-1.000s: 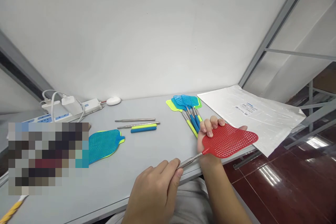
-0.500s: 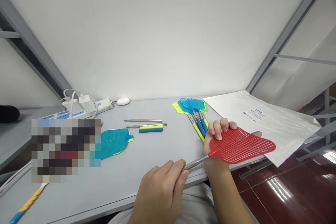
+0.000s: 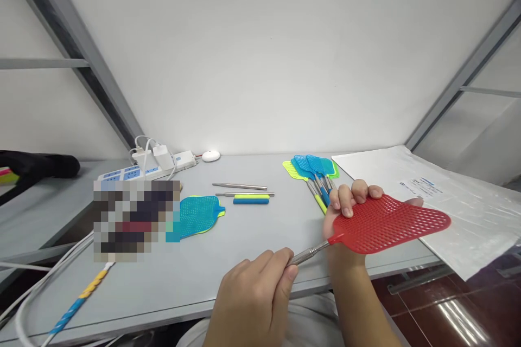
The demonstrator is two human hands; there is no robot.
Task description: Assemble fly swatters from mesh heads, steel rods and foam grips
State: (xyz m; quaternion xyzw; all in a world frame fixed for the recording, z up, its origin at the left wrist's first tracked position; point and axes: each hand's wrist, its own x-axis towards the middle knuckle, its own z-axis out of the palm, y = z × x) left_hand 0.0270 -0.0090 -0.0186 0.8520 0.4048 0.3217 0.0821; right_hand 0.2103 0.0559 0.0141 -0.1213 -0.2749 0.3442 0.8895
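Note:
A red fly swatter (image 3: 386, 226) is held between both of my hands in front of the table edge. My left hand (image 3: 256, 290) is closed around its metal rod (image 3: 307, 255); the lower end of the rod is hidden in the fist. My right hand (image 3: 353, 200) grips the mesh head from behind, with fingers curled over its upper edge. Beyond it lie several assembled fly swatters (image 3: 315, 168) in blue and yellow-green. Left of centre, loose metal rods (image 3: 240, 186) lie by a blue grip (image 3: 251, 201) and a yellow-green grip (image 3: 260, 197). Stacked blue and yellow-green swatter heads (image 3: 199, 216) lie farther left.
A white plastic bag (image 3: 451, 217) with a label overhangs the table's right end. At the back left are a power strip (image 3: 132, 173) with chargers and a small white case (image 3: 210, 156). A pixelated patch covers something on the left, near a yellow-and-blue wrapped cable (image 3: 81, 301).
My view has swung a little to the left, so the table's contents appear farther right. Both hands keep the same hold on the red fly swatter.

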